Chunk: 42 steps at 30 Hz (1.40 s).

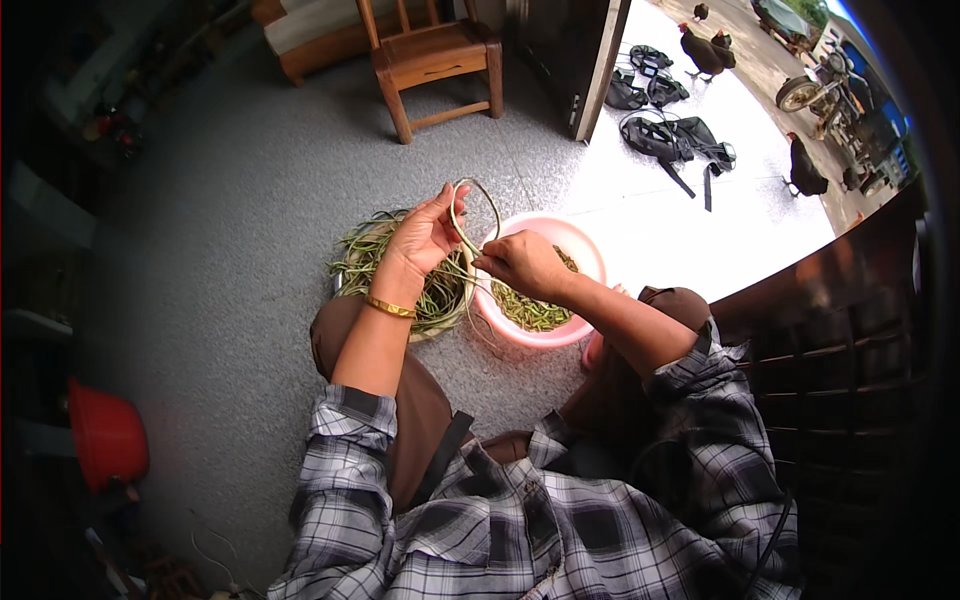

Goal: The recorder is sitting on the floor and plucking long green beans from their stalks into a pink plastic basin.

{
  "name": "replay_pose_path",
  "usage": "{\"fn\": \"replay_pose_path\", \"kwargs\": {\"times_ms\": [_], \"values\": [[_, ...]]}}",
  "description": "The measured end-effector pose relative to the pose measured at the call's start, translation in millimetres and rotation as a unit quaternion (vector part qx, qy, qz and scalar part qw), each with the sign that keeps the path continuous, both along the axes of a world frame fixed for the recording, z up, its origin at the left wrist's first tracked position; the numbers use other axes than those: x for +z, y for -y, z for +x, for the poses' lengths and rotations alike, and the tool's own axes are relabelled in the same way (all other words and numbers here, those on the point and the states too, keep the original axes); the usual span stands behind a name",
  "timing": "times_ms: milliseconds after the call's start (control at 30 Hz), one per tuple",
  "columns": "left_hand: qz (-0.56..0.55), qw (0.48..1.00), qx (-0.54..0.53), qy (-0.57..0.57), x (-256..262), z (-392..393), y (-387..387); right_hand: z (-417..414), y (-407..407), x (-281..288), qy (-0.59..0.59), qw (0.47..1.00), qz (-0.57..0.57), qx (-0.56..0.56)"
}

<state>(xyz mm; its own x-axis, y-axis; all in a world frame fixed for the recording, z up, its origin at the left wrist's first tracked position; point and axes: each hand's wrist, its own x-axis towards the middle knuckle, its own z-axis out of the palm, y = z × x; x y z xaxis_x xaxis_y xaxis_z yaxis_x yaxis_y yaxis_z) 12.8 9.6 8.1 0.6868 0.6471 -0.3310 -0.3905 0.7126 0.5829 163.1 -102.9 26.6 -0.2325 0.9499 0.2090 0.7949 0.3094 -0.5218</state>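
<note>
Several long green beans (493,205) bend in a loop between my two hands. My left hand (429,234), palm up with a gold-coloured bracelet at the wrist, holds the upper left side of the loop. My right hand (523,262) pinches the lower end, and bean ends hang below it. Under my left hand a round basket or basin (420,335) is heaped with long beans (362,251). Below my right hand stands a pink plastic basin (587,238) with short cut or snapped bean pieces (529,310) in it.
A wooden chair (435,56) stands ahead, beside an open door (570,67). Black straps and bags (660,139) lie on the bright floor at the right. Chickens (705,54) and a motorcycle (825,82) are outside. A red plastic basin (109,436) is at the far left.
</note>
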Motion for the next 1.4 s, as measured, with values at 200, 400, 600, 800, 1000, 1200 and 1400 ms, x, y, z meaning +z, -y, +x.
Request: {"fn": "replay_pose_path", "kwargs": {"times_ms": [200, 400, 600, 800, 1000, 1200, 1400], "values": [[0.04, 0.997, 0.041, -0.051, -3, -5, -4, 1, 0, 5, 0.001, 0.998, 0.041, 0.047], [0.013, 1.0, -0.002, -0.026, -13, 2, 1, 0, 0, 13, -0.034, 0.98, 0.123, 0.15], [0.029, 0.999, -0.015, -0.03, -12, 7, 13, 4, 0, 10, -0.038, 0.973, 0.134, 0.183], [-0.025, 0.996, 0.048, -0.067, -19, 11, 10, -14, 15, 18, -0.055, 0.963, 0.096, 0.244], [-0.025, 0.991, 0.107, -0.072, -20, 9, 3, -20, 26, 7, -0.403, 0.88, -0.196, 0.16], [0.025, 0.99, 0.117, -0.068, -15, 6, 8, 9, 4, -8, -0.645, 0.669, -0.369, -0.017], [0.047, 0.995, 0.072, -0.05, -11, 13, 17, 7, -2, -13, -0.514, 0.755, -0.407, 0.0]]}}
